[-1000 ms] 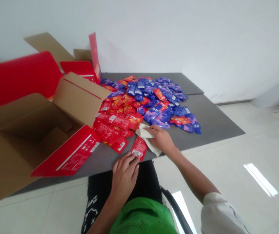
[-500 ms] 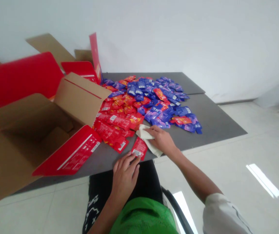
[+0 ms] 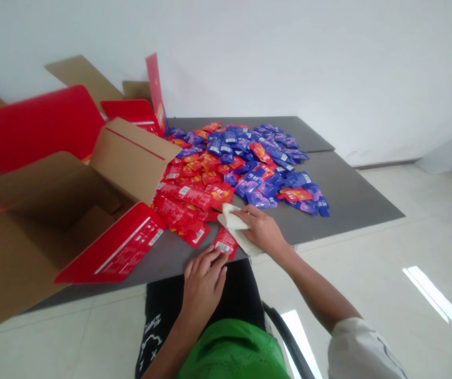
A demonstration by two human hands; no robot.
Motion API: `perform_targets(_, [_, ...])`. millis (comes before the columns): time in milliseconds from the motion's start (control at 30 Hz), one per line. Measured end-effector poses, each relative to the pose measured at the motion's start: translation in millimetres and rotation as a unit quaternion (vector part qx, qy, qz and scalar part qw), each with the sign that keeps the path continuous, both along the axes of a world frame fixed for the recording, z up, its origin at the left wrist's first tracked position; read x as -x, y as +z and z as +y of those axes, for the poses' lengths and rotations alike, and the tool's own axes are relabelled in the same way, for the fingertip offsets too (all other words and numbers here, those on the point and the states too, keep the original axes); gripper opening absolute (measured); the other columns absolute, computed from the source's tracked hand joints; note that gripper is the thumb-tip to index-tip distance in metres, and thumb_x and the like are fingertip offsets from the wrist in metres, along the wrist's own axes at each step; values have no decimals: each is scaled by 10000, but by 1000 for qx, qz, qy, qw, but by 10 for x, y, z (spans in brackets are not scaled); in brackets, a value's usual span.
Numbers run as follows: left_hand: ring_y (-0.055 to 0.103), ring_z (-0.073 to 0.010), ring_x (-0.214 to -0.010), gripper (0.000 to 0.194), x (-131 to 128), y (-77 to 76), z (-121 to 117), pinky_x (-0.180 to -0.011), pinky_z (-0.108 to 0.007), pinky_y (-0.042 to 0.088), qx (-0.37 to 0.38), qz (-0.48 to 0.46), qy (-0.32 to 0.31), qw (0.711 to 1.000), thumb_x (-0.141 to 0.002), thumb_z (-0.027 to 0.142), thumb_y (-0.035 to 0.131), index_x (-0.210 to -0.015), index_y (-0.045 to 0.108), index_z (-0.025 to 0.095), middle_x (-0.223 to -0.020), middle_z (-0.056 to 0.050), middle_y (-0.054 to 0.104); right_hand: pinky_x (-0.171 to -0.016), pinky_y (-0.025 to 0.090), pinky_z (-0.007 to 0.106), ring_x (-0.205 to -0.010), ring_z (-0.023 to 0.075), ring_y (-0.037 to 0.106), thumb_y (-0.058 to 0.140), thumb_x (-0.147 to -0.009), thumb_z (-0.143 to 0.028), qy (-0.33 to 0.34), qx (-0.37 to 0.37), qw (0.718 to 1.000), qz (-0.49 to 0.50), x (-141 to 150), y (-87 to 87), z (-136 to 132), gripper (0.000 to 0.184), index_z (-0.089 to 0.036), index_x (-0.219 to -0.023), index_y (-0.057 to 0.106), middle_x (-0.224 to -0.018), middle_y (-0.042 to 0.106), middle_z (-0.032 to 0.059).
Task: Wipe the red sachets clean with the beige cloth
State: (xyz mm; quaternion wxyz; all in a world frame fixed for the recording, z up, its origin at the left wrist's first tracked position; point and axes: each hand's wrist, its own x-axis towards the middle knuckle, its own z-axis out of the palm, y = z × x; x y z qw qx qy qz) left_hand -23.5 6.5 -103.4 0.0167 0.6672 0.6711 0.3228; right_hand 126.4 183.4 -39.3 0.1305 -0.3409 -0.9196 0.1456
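Hands work at the near edge of the grey tabletop (image 3: 348,195). The left hand (image 3: 202,295) lies open and palm down, fingers spread, with its fingertips at the lower edge of a lone red sachet (image 3: 225,243); whether they touch it is hard to tell. The right hand (image 3: 261,231) lies over a folded cream cloth (image 3: 229,219), fingers extended across it, and the picture does not settle whether it is gripping the cloth or only resting there. The cloth sits just beside the red sachet and against the near edge of a large heap of sachets (image 3: 234,163), red and orange toward the left, blue and purple toward the right. To the left, an open cardboard box (image 3: 131,163) leans against the heap, with a red-printed flap (image 3: 111,245) lying on the tabletop. Below the tabletop are the person's green garment (image 3: 234,352), black shorts (image 3: 158,316) and a white sleeve (image 3: 352,347) on the right arm, above a pale tiled floor (image 3: 368,295).
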Motion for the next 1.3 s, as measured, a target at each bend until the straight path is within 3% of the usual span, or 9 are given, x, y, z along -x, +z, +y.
perform_targets(167, [639, -305, -1151, 148, -15, -12, -8, -1010, -470, 454, 16, 19, 30, 999, -957, 210, 629, -1019, 763, 221, -1088, -102, 723, -909, 534, 257, -1090, 195, 678, 598, -978, -253, 100, 52, 994, 3, 77, -96, -353, 422, -299, -1396, 634, -1314, 666, 63])
perform_targets(300, [594, -265, -1279, 296, -10, 1, 1, -1072, -438, 416, -5, 1, 3, 1000, -980, 179, 591, -1247, 699, 245, -1272, -72, 702, -922, 526, 259, -1120, 207, 673, 605, -957, -217, 21, 37, 999, -8, 108, -133, -34, 424, -272, -1375, 656, -1314, 660, 73])
perform_targets(400, [589, -253, -1295, 316, -8, 4, 5, -1079, -431, 406, -5, -1, 1, 1000, -987, 178, 583, -1277, 682, 256, -1291, -61, 700, -885, 537, 273, -1065, 218, 688, 595, -953, -202, -24, 9, 1000, -13, 51, -51, 143, 431, -246, -1377, 657, -1274, 666, 87])
perform_targets(633, [617, -297, -1213, 197, -20, -31, -7, -1036, -465, 432, 11, 9, 26, 1000, -985, 217, 587, -1096, 747, 243, -1179, -96, 718, -900, 526, 248, -1096, 189, 676, 598, -969, -239, 94, 55, 994, 7, 23, -115, -350, 428, -295, -1392, 636, -1315, 666, 57])
perform_targets(733, [595, -274, -1278, 282, -16, -27, -3, -1066, -449, 415, 3, 1, 10, 1000, -993, 195, 574, -1237, 702, 253, -1261, -82, 707, -919, 520, 252, -1124, 198, 670, 612, -953, -232, 51, 52, 997, -6, 55, -168, -166, 431, -287, -1380, 644, -1341, 649, 60])
perform_targets(867, [591, -260, -1302, 303, -17, -14, 1, -1081, -441, 408, -8, -2, 8, 1000, -1001, 189, 566, -1269, 687, 260, -1293, -75, 703, -915, 518, 262, -1088, 209, 680, 586, -956, -208, -21, 20, 999, -30, 38, -83, 196, 435, -264, -1383, 648, -1296, 657, 77])
perform_targets(967, [586, -267, -1304, 313, -27, -16, -6, -1081, -453, 412, -3, 1, 7, 1000, -1003, 181, 556, -1277, 684, 259, -1286, -80, 703, -900, 523, 262, -1112, 214, 670, 589, -943, -185, -1, 7, 1000, -24, 11, -31, 82, 476, -266, -1410, 627, -1313, 648, 79])
perform_targets(1133, [628, -301, -1193, 185, -42, -26, -11, -1038, -482, 446, 17, 21, 33, 999, -976, 199, 595, -1063, 755, 229, -1142, -106, 721, -906, 531, 257, -1119, 193, 667, 592, -978, -255, 93, 61, 994, -5, 23, -126, -374, 431, -298, -1406, 621, -1323, 655, 65])
perform_targets(1300, [602, -265, -1287, 312, -37, -3, 9, -1074, -449, 428, -1, 14, 16, 1000, -986, 177, 582, -1267, 697, 252, -1275, -78, 708, -942, 520, 263, -1153, 209, 659, 588, -967, -231, 34, 45, 998, -27, 72, -126, -58, 429, -281, -1391, 636, -1347, 637, 73])
